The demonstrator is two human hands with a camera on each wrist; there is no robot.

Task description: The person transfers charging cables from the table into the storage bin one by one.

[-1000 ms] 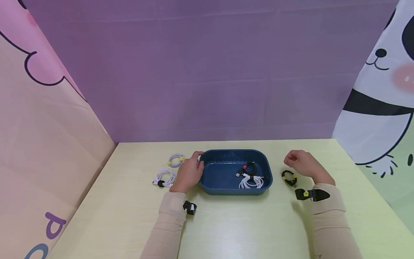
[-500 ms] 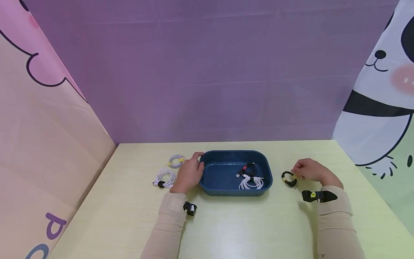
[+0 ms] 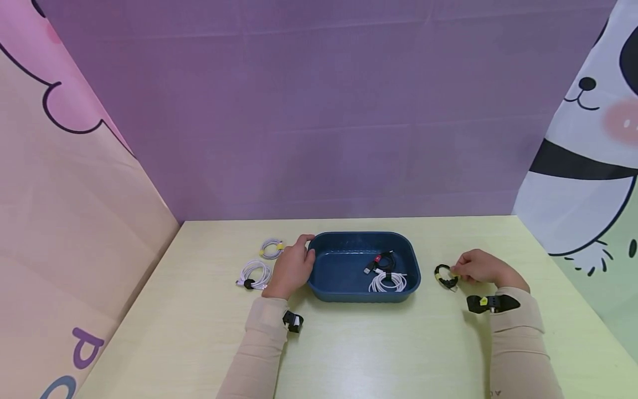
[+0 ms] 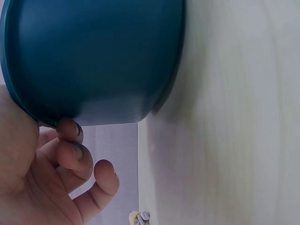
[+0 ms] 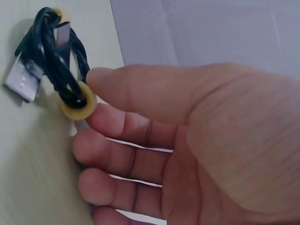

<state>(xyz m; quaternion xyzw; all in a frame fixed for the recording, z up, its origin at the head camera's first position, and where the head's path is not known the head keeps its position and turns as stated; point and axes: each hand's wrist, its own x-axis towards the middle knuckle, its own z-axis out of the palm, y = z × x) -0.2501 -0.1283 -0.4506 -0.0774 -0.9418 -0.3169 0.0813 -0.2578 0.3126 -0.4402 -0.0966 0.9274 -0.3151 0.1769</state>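
My left hand [image 3: 290, 269] grips the left end of a dark blue plastic bin [image 3: 356, 296], its thumb at the rim. In the left wrist view, the fingers curl beneath the bin's rim, the lower ones free of it. On the right, my right hand [image 3: 485, 267] pinches a coiled black USB cable [image 3: 449, 284] at one of its yellow ties. The right wrist view has thumb and forefinger meeting at that tie [image 5: 79, 112], with the metal USB plug [image 5: 23, 82] hanging at the coil's far side. Inside the bin lie a white coiled cable [image 3: 386, 281] and a black cable [image 3: 386, 260] with a red mark.
Left of my left hand, two more coils lie on the pale table [image 3: 349, 349]: a white cable [image 3: 255, 273] with a black tie and a pale cable [image 3: 271, 249] with yellow ties. A purple backdrop [image 3: 319, 122] rises behind the table.
My right hand has moved right and down to the black coil, and its thumb and forefinger have closed on the yellow tie. The left hand and bin stay put.
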